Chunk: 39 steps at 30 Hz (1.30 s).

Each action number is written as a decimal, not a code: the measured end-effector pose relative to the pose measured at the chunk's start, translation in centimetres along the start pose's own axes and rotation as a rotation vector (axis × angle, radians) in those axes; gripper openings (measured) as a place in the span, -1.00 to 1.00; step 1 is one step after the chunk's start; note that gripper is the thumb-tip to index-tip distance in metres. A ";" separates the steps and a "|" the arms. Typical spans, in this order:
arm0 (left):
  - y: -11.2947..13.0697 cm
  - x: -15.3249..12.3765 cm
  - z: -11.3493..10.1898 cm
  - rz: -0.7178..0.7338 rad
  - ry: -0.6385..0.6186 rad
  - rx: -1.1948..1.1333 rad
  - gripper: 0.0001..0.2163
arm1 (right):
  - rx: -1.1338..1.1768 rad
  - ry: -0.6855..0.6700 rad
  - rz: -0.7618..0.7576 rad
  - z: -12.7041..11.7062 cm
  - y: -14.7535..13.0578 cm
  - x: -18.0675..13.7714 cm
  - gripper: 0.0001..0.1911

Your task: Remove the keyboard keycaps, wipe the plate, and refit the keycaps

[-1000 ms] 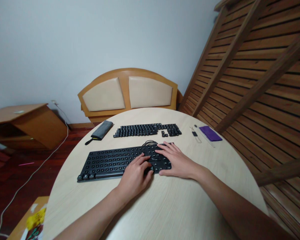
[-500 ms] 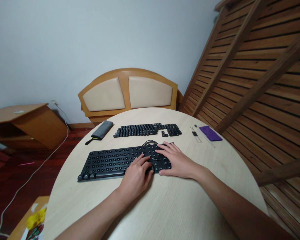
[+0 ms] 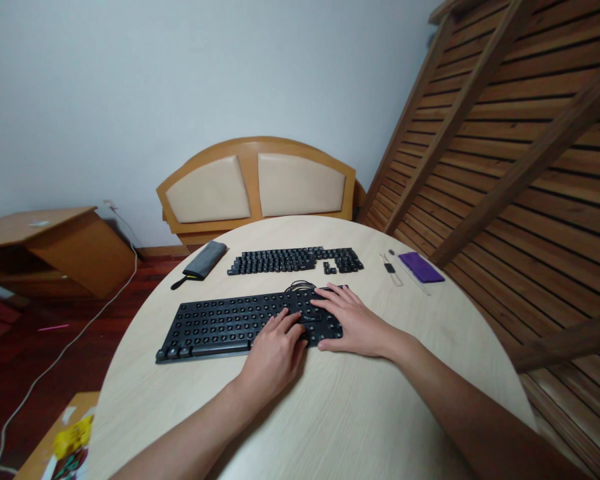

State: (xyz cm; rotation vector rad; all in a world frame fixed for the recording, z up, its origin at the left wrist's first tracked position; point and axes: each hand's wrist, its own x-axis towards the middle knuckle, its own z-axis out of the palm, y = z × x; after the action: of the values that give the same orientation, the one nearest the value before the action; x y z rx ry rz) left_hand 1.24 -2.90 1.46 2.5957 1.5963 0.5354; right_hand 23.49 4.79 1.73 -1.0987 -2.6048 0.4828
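Note:
A black keyboard (image 3: 220, 323) lies in front of me, most of its switches bare. A few keycaps and the long space bar sit along its front row. My right hand (image 3: 353, 320) grips the keyboard's right end, thumb at the front edge and fingers spread over the top. Over the front row right of the space bar, my left hand (image 3: 276, 343) has its fingers bent and thumb drawn in. Whatever is between its fingertips is hidden. Behind the keyboard, rows of loose black keycaps (image 3: 273, 261) lie on the table, with a small separate group (image 3: 329, 268) towards the right.
A round pale table (image 3: 360, 413) bears everything. A grey pouch (image 3: 206, 260) lies at its left, a purple cloth pouch (image 3: 421, 267) at its right beside a wire keycap puller (image 3: 391, 269) and a thin rod-like tool (image 3: 413, 275). A coiled cable (image 3: 300, 285) sits behind the keyboard.
My left hand shifts very slightly at the front row. My right hand and the keyboard stay put.

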 end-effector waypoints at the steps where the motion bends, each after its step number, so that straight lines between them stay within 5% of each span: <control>1: 0.0 0.0 0.0 0.003 -0.003 0.003 -0.82 | -0.005 -0.001 -0.001 0.0 0.0 0.0 -0.10; 23: -0.3 -0.2 0.3 0.026 0.013 0.019 -0.86 | 0.008 0.002 -0.029 -0.4 0.3 -0.1 -0.10; 30: -0.2 -0.2 0.3 0.019 0.018 0.012 -0.86 | 0.019 0.269 0.043 -0.3 2.4 0.8 -0.55; 39: 0.0 -0.2 0.1 0.017 0.030 0.013 -0.87 | -0.066 0.330 0.199 0.1 4.5 2.1 -0.49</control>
State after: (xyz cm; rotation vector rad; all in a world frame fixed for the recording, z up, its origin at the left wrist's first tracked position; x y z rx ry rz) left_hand 1.16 -3.05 1.28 2.6250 1.5934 0.5694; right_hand 24.94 9.28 0.06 -1.3409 -2.2520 0.2314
